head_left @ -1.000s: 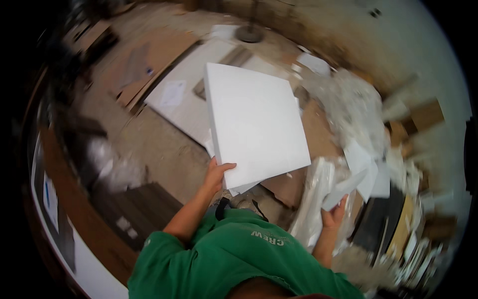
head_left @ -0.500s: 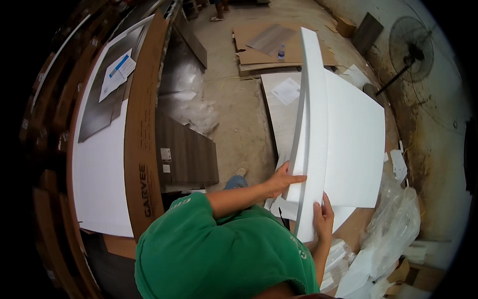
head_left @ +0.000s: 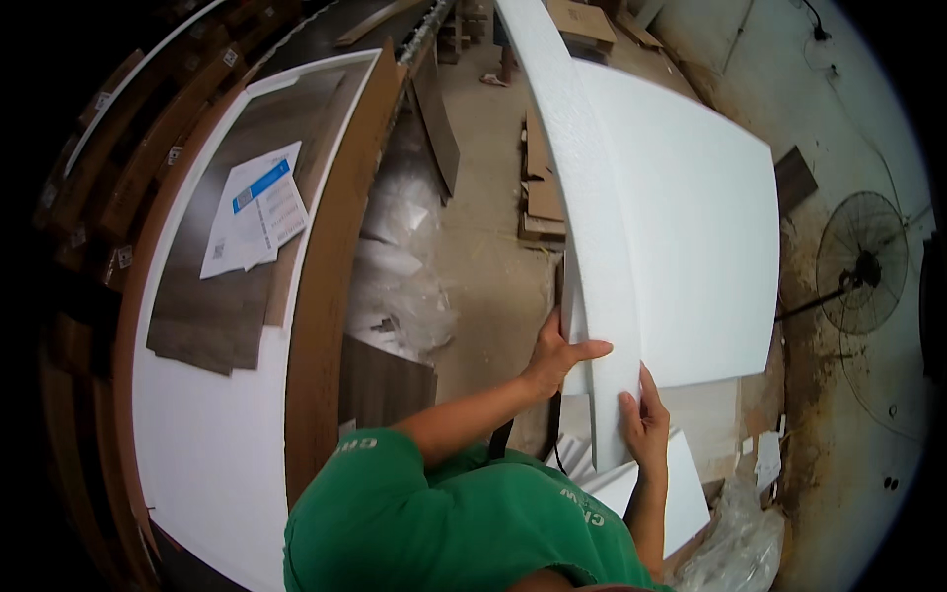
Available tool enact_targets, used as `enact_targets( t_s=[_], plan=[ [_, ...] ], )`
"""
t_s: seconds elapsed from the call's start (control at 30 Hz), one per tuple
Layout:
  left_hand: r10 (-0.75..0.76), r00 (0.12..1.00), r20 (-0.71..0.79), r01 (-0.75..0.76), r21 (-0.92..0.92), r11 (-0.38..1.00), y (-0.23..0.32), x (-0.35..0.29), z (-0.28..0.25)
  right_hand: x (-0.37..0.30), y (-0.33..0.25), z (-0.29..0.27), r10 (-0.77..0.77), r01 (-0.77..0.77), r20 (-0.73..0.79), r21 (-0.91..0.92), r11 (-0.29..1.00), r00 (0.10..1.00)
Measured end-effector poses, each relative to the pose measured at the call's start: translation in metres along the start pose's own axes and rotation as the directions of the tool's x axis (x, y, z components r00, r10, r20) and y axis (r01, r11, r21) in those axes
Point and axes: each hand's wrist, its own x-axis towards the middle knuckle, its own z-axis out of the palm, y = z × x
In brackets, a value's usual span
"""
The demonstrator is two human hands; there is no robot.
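Two white foam pieces are in my hands: a long narrow strip and a wide flat sheet against its right side. My left hand grips the strip's left side near its lower end, thumb over the front face. Lower down, my right hand holds the right edge, fingers bent around it. To my left stands a long open cardboard box. Inside it are white foam and dark wood-grain panels, with printed papers lying on the panels.
Clear plastic wrap and a wood-grain panel are beside the box. More white foam and plastic bags lie at lower right. A standing fan is by the right wall. Another person's foot shows far ahead.
My view has swung left and forward toward the box. The foam is still in both hands, and the strip's top now runs out of the picture.
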Motion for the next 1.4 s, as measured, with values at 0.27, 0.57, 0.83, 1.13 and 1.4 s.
enact_targets(
  t_s=[0.27, 0.57, 0.83, 1.13, 1.4],
  plan=[
    [0.752, 0.572, -0.327, -0.634, 0.405, 0.659, 0.135, 0.069, -0.096, 0.170, 0.058, 0.029, 0.003, 0.002, -0.070, 0.079, 0.997, 0.998],
    [0.634, -0.189, -0.750, -0.717, 0.546, 0.433, 0.261, -0.010, -0.145, 0.402, 0.199, 0.092, 0.119, -0.013, 0.415, -0.249, 0.968, 0.902],
    [0.402, -0.606, -0.686, -0.663, 0.715, 0.221, 0.237, -0.033, -0.112, 0.593, 0.171, 0.219, -0.008, 0.515, 0.817, -0.356, 0.779, 0.577],
    [0.272, -0.825, -0.496, -0.524, 0.851, -0.038, 0.204, 0.008, -0.153, 0.663, 0.114, 0.395, -0.195, 0.770, 0.975, 0.042, 0.637, 0.107],
    [-0.032, -0.994, -0.105, -0.108, 0.988, 0.112, 0.133, 0.052, -0.016, 0.699, 0.148, 0.489, 0.203, 0.762, 0.753, 0.533, 0.368, -0.626]
  ],
)
